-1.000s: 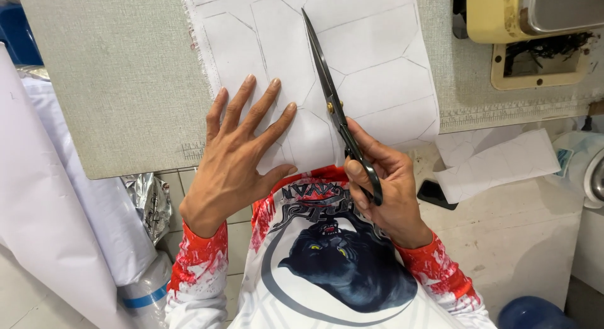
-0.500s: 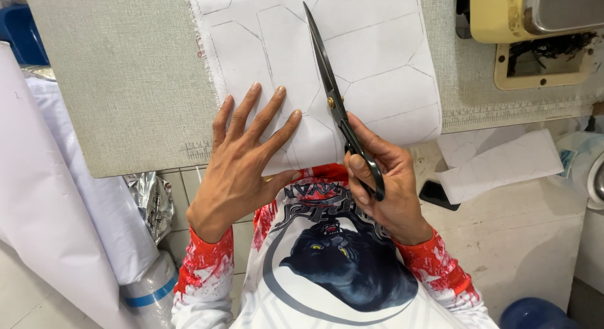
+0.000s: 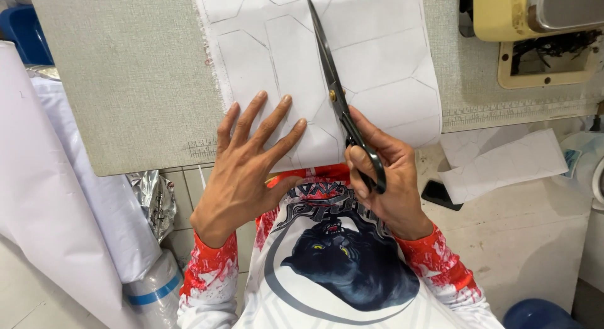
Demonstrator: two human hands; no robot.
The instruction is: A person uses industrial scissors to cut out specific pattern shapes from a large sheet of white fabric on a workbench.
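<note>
Scissors [image 3: 343, 109] have crept a little further up the pencilled line since a moment ago, the right hand [image 3: 380, 178] closed through their handles, while the left hand [image 3: 248, 168], fingers spread flat, pins the white fabric sheet [image 3: 377, 71] on the grey cutting board [image 3: 132, 77].

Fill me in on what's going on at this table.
A person is cutting white fabric marked with pencilled hexagon outlines. The right hand grips black scissors, blades laid across the sheet and pointing away from the body. The left hand lies flat, fingers spread, pressing the sheet's near edge onto a grey cutting board. Loose white cut pieces lie to the right, and a white roll sits to the left.
</note>
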